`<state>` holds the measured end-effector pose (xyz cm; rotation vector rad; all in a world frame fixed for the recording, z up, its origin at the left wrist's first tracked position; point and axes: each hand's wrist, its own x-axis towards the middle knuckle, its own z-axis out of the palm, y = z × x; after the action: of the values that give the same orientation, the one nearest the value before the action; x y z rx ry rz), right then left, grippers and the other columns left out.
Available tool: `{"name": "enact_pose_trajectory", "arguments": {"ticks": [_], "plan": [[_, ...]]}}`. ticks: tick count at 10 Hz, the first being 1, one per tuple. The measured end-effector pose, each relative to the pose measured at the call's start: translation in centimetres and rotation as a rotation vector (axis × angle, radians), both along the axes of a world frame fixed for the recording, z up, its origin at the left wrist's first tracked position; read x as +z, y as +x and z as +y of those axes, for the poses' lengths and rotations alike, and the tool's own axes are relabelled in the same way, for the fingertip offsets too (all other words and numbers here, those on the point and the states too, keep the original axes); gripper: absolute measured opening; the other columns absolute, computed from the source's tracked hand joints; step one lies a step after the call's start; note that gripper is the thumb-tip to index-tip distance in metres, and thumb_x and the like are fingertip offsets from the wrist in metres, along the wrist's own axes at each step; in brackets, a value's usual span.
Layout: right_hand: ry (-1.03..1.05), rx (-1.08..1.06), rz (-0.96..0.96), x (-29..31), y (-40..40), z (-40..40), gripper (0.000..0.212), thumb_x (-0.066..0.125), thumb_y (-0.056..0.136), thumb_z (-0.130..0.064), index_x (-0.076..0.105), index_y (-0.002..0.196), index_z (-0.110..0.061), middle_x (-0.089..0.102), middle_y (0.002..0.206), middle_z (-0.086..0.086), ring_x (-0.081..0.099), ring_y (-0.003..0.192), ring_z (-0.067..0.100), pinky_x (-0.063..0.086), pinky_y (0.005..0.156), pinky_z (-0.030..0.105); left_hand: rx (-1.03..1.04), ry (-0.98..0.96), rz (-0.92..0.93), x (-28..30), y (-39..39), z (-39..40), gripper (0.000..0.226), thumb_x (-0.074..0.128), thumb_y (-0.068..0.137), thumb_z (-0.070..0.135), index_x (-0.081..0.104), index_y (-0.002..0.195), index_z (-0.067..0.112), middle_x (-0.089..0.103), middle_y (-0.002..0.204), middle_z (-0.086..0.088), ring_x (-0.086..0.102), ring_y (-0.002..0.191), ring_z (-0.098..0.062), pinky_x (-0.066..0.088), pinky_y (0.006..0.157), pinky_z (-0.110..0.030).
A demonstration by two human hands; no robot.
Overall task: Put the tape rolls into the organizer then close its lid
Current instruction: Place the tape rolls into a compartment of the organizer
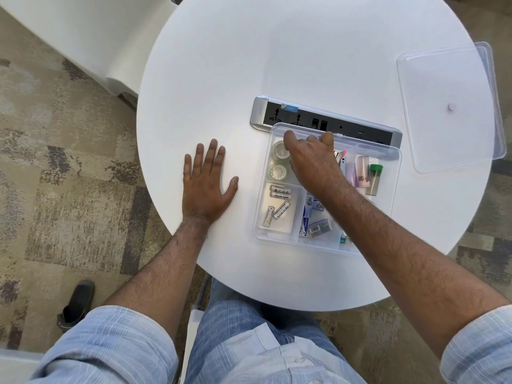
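A clear plastic organizer (261, 217) with several compartments sits on the round white table (277, 65). Two clear tape rolls (278, 162) lie in its far-left compartment, one behind the other. My right hand (310, 159) reaches into the organizer right beside them, fingers curled down over the far middle part; what lies under the fingers is hidden. My left hand (206, 184) rests flat on the table, fingers spread, left of the organizer. The clear lid (448, 106) lies apart on the table at the far right, overhanging the edge.
Batteries (278, 203), small staple boxes (318, 225) and small containers (374, 178) fill other compartments. A grey and black power strip (304, 117) is set in the table just behind the organizer. A shoe (77, 303) shows on the patterned carpet at left.
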<state>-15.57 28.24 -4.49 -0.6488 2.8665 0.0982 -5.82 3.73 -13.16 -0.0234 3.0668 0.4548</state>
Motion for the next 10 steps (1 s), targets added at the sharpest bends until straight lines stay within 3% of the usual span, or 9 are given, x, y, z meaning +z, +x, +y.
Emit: {"name": "enact_pose_trajectory", "arguments": {"ticks": [3,5,7,9,10], "plan": [[-0.042,-0.043,-0.02,-0.1,-0.3,0.3,0.036,0.077,0.084,-0.022,0.051,0.108,-0.017,0.066,0.069,-0.002,0.06,0.065,0.023,0.04,0.089,0.045,-0.001,0.003,-0.01,0.1,0.1,0.0,0.076,0.045,0.102,0.052,0.021,0.167,0.019,0.014,0.177,0.0,0.008,0.165,-0.027,0.011,0.132,-0.056],[-0.018,-0.044,0.011,0.5,0.2,0.8,0.031,0.072,0.083,-0.007,0.053,0.106,-0.017,0.064,0.069,-0.003,0.058,0.067,0.022,0.039,0.086,0.041,-0.007,0.005,-0.003,-0.1,0.1,0.0,0.077,0.045,0.102,0.052,0.02,0.167,0.019,0.013,0.177,0.0,0.008,0.165,-0.027,0.01,0.133,-0.055],[-0.174,-0.061,0.066,1.6,2.8,2.0,0.028,0.065,0.083,-0.01,0.057,0.107,-0.019,0.063,0.105,0.0,0.055,0.095,0.022,0.034,0.082,0.039,-0.01,-0.017,-0.028,-0.2,0.1,-0.1,0.077,0.043,0.102,0.053,0.018,0.167,0.021,0.01,0.178,0.002,0.006,0.165,-0.026,0.009,0.133,-0.055],[-0.306,-0.241,0.013,2.9,5.2,4.0,0.024,0.061,0.088,-0.026,0.056,0.11,-0.018,0.057,0.115,0.002,0.052,0.103,0.023,0.039,0.085,0.043,-0.022,0.003,-0.111,1.4,-0.2,0.2,0.076,0.04,0.103,0.053,0.016,0.168,0.02,0.008,0.178,0.001,0.004,0.166,-0.026,0.004,0.134,-0.054],[-0.377,-0.358,0.013,3.3,6.2,5.9,0.031,0.059,0.094,-0.032,0.055,0.119,-0.015,0.055,0.126,0.005,0.05,0.115,0.025,0.038,0.093,0.045,0.014,0.08,-0.193,3.0,-0.9,0.3,0.071,0.039,0.102,0.047,0.024,0.165,0.02,0.018,0.176,0.001,0.011,0.164,-0.027,0.008,0.133,-0.055]]}}
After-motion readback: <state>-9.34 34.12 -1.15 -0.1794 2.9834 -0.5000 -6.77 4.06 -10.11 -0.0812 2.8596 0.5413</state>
